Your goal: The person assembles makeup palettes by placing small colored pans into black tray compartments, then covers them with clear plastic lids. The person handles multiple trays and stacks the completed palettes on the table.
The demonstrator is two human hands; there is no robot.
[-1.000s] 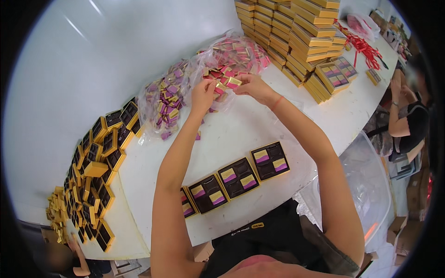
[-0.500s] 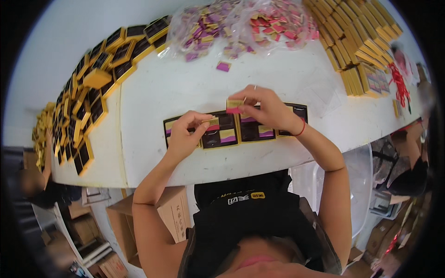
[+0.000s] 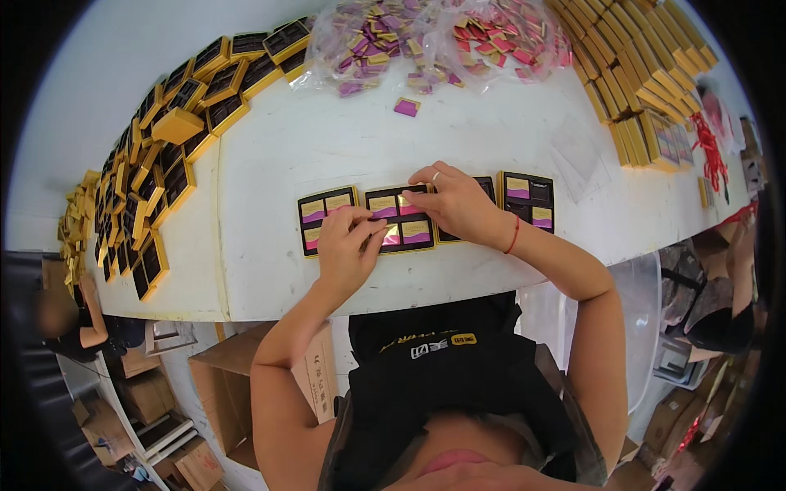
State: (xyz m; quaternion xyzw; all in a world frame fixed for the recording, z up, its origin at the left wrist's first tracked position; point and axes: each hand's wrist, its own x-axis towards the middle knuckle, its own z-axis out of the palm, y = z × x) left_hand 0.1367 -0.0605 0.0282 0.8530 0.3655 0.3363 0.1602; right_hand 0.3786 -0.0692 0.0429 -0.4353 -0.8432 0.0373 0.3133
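A row of shallow black trays with gold edges lies in front of me, each split into square compartments. In the second tray [image 3: 422, 245] from the left, gold-and-purple squares [image 3: 415, 231] sit at upper left and lower right. My left hand [image 3: 348, 245] pinches a gold-and-red square [image 3: 392, 236] at that tray's lower left compartment. At its upper right, the fingertips of my right hand [image 3: 463, 204] are on another gold-and-red square [image 3: 404, 204]. The leftmost tray [image 3: 327, 214] holds squares, partly behind my left hand. The right-hand tray [image 3: 527, 201] has two purple squares and two bare compartments.
Black-and-gold trays [image 3: 168, 176] are heaped at the left. Clear bags of purple squares [image 3: 372, 45] and red squares [image 3: 499, 49] lie at the back, with one loose purple square [image 3: 407, 107] before them. Gold boxes [image 3: 639, 74] are stacked at the right, beside red ribbons [image 3: 709, 151].
Both hands have come down onto the second tray with their red squares, which were held above the trays before. The whole view has shifted slightly.
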